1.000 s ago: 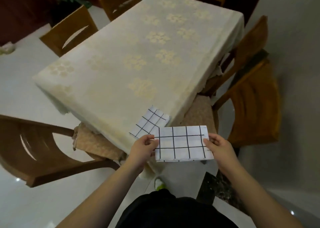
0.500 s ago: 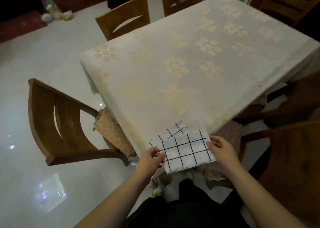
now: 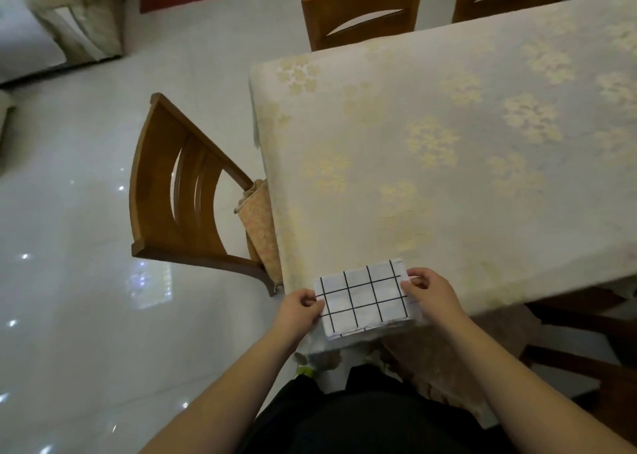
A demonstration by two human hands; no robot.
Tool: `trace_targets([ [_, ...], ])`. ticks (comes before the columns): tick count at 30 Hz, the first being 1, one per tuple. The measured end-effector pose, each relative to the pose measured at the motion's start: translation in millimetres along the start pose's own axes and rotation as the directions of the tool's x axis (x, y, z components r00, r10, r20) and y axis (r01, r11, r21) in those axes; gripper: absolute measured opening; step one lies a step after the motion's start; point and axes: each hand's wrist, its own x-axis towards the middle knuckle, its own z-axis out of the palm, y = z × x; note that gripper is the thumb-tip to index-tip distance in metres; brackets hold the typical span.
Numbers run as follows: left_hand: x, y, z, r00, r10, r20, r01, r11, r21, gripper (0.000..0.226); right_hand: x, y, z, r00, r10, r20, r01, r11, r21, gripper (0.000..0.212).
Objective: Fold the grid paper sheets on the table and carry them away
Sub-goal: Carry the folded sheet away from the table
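At table corner (image 3: 344, 247), left hand (image 3: 298, 310) and right hand (image 3: 429, 295) pinch folded grid sheet (image 3: 363, 300); loose layers may slip apart when lifted.

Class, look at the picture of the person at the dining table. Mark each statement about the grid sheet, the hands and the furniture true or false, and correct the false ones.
1. Both hands hold the folded grid sheet, the left hand at one end and the right hand at the other. True.
2. The grid sheet is over the far corner of the table. False: it is at the near corner of the table, close to the person.
3. The tablecloth has a pale flower pattern. True.
4. The wooden chair to the left is lying tipped over on the floor. False: it stands upright, pushed against the table.
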Motion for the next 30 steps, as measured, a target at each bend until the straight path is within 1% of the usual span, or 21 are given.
trace_targets([
  [3, 0, 2, 7, 0.998, -0.008, -0.057, 0.009, 0.999, 0.034, 0.009, 9, 9, 4, 0.999, 0.022, 0.027, -0.021, 0.999, -0.038, 0.025],
  [6, 2, 1, 12, 0.996, 0.005, -0.084, 0.002, 0.997, 0.079, 0.012, 14, 16, 5, 0.999, 0.024, 0.043, -0.021, 0.996, -0.081, 0.021],
  [8, 2, 0, 15, 0.994, 0.030, -0.107, -0.015, 0.991, 0.135, 0.020, 17, 17, 4, 0.999, 0.016, 0.045, -0.013, 0.996, -0.087, 0.018],
  [10, 0, -2, 19, 0.984, 0.069, -0.164, -0.041, 0.985, 0.165, 0.033, 17, 15, 3, 1.000, -0.006, 0.025, 0.008, 0.995, -0.098, 0.021],
  [11, -2, -3, 20, 0.969, 0.111, -0.219, -0.066, 0.977, 0.203, 0.039, 16, 14, 2, 0.999, -0.036, -0.007, 0.034, 0.993, -0.116, 0.025],
  [12, -4, -6, 22, 0.942, 0.190, -0.277, -0.111, 0.954, 0.278, 0.042, 15, 14, 2, 0.995, -0.081, -0.054, 0.073, 0.987, -0.142, 0.030],
  [13, -6, -8, 24, 0.900, 0.311, -0.306, -0.177, 0.901, 0.397, 0.044, 14, 14, 2, 0.984, -0.143, -0.103, 0.122, 0.975, -0.187, 0.034],
  [14, -8, -11, 26, 0.846, 0.452, -0.282, -0.253, 0.807, 0.533, 0.045, 13, 13, 3, 0.968, -0.216, -0.132, 0.176, 0.949, -0.262, 0.036],
  [15, -9, -14, 29, 0.789, 0.577, -0.211, -0.325, 0.684, 0.653, 0.048, 12, 14, 5, 0.947, -0.293, -0.130, 0.233, 0.907, -0.350, 0.038],
  [16, -8, -17, 32, 0.745, 0.657, -0.113, -0.379, 0.557, 0.739, 0.053, 10, 14, 10, 0.923, -0.372, -0.103, 0.296, 0.853, -0.430, 0.039],
  [17, -5, -19, 34, 0.714, 0.700, -0.007, -0.416, 0.432, 0.800, 0.060, 9, 14, 17, 0.897, -0.438, -0.052, 0.358, 0.792, -0.494, 0.041],
  [18, -1, -21, 36, 0.700, 0.707, 0.100, -0.443, 0.320, 0.837, 0.067, 7, 14, 25, 0.869, -0.495, 0.012, 0.418, 0.719, -0.555, 0.044],
  [19, 2, -23, 38, 0.699, 0.689, 0.191, -0.461, 0.230, 0.857, 0.073, 5, 14, 34, 0.834, -0.546, 0.082, 0.473, 0.629, -0.617, 0.047],
  [20, 5, -23, 40, 0.713, 0.655, 0.251, -0.470, 0.180, 0.864, 0.076, 4, 14, 43, 0.795, -0.588, 0.151, 0.520, 0.531, -0.669, 0.049],
  [21, 8, -24, 41, 0.734, 0.618, 0.281, -0.470, 0.164, 0.867, 0.077, 3, 13, 51, 0.759, -0.613, 0.219, 0.560, 0.445, -0.699, 0.050],
  [22, 10, -25, 41, 0.762, 0.579, 0.291, -0.464, 0.173, 0.869, 0.077, 3, 13, 57, 0.738, -0.613, 0.281, 0.591, 0.388, -0.707, 0.052],
  [23, 13, -26, 41, 0.787, 0.539, 0.299, -0.459, 0.189, 0.868, 0.077, 4, 14, 62, 0.737, -0.591, 0.329, 0.606, 0.363, -0.707, 0.055],
  [26, 18, -29, 40, 0.841, 0.429, 0.329, -0.447, 0.208, 0.870, 0.078, 11, 20, 70, 0.777, -0.478, 0.409, 0.592, 0.337, -0.732, 0.063],
  [28, 20, -29, 40, 0.852, 0.402, 0.337, -0.445, 0.215, 0.869, 0.079, 16, 25, 70, 0.792, -0.437, 0.426, 0.581, 0.324, -0.747, 0.066],
  [30, 22, -28, 40, 0.850, 0.404, 0.338, -0.450, 0.224, 0.864, 0.080, 19, 26, 68, 0.789, -0.431, 0.438, 0.586, 0.315, -0.747, 0.068],
])
